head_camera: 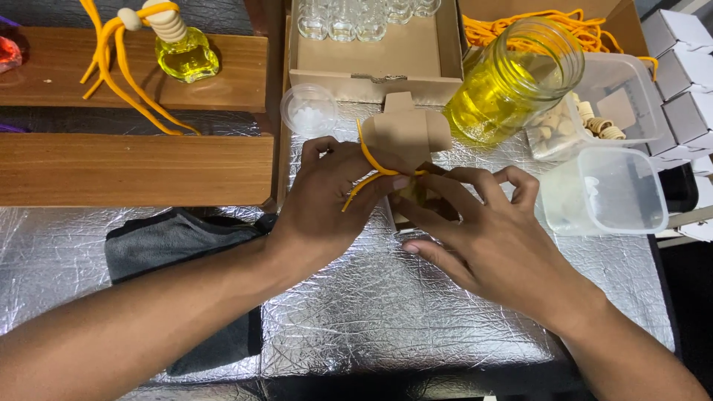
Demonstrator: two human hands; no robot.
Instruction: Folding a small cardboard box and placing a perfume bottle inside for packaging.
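Two bare hands meet mid-frame over a silver foil mat (pixel 386 304). Left hand (pixel 327 200) comes in from the lower left, fingers (pixel 330 152) curled and pinching an orange cord (pixel 369 160) against a small cardboard box (pixel 405 134). Cord loops up past the box flap and a short tail sticks out below the left thumb. Right hand (pixel 483 238) comes in from the lower right, fingertips (pixel 438 178) clenched on the lower part of the same box; what's inside the box is hidden by the fingers, can't tell. Box is held just above the mat, between both hands, flaps open at the top.

Left of the forearm: dark grey cloth (pixel 174 245) lying flat on the mat. Right of the hands: clear plastic tub (pixel 605 193), empty-looking, touching a second clear container (pixel 616 96) holding small beige wooden caps.

Further back: big glass jar (pixel 512 82) of yellow liquid, tilted, just behind the box. Small round clear cup (pixel 308 110) left of it. Behind that, an open carton (pixel 375 52) with a row of small empty glass bottles at its far end. More orange cord piled in a brown box (pixel 605 11) at top right. White boxes (pixel 679 70) stacked at the right edge.

Far left: two wooden shelves (pixel 134 167); the upper one carries a finished small bottle (pixel 186 52) of yellow liquid with wooden cap and orange cord.
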